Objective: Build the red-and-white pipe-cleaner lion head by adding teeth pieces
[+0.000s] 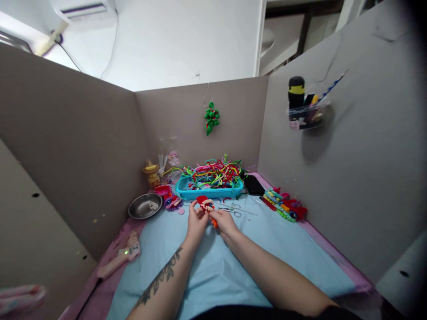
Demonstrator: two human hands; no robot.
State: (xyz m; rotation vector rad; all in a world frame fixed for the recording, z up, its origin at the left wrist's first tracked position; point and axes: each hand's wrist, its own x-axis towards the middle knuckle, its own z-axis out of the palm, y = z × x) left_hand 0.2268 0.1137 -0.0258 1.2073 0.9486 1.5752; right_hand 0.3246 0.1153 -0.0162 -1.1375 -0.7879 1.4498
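My left hand [196, 221] and my right hand [224, 222] meet over the light blue mat [213, 262], both with fingers pinched. Between them they hold a small red, white and orange pipe-cleaner piece [206, 205]; the left pinches its red and white top, the right its orange lower end. Just behind my hands stands a turquoise tray [209, 192] heaped with pipe cleaners of many colours. Scissors [233, 210] lie on the mat right of my right hand.
A steel bowl [144, 206] sits at the left, a pink glue gun [120, 256] nearer me. A black phone [254, 184] and finished colourful pieces [283, 204] lie at the right. Grey partition walls enclose the desk; a green ornament [211, 117] hangs on the back wall.
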